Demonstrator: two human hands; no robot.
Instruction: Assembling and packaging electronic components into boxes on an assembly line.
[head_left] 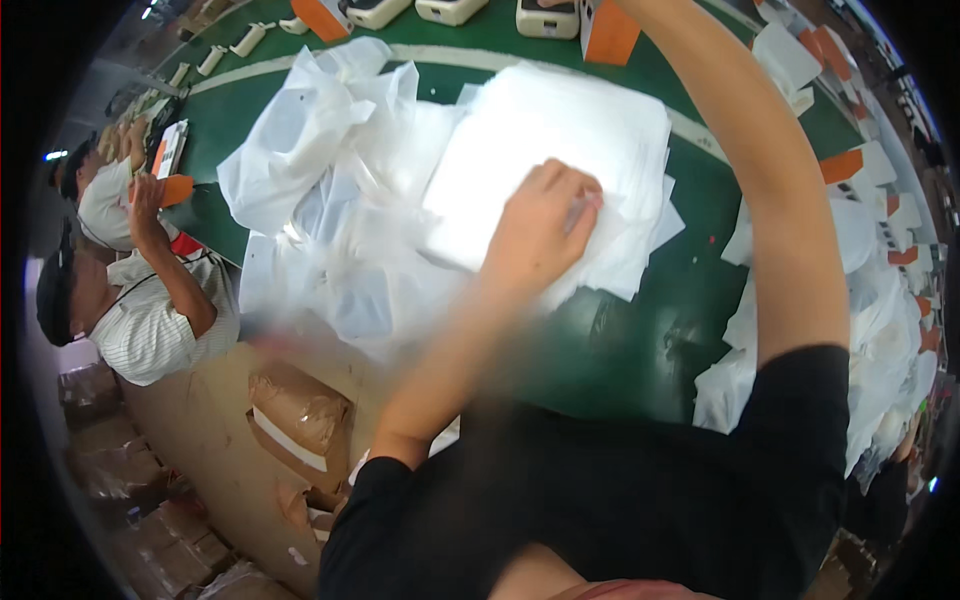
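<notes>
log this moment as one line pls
left hand: over white stack, fingers curled, hold unclear | right arm: at top edge beside orange box, grip unseen | left of stack: crumpled white plastic

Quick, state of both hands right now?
Left hand: fingers curled over the stack of white sheets; whether it grips one cannot be told.
Right hand: out of view past the top edge; cannot be told.

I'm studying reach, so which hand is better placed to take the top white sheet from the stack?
Probably the left: the left hand is over the stack of white sheets, fingers curled, while the right arm stretches past it to the picture's top edge.
</notes>
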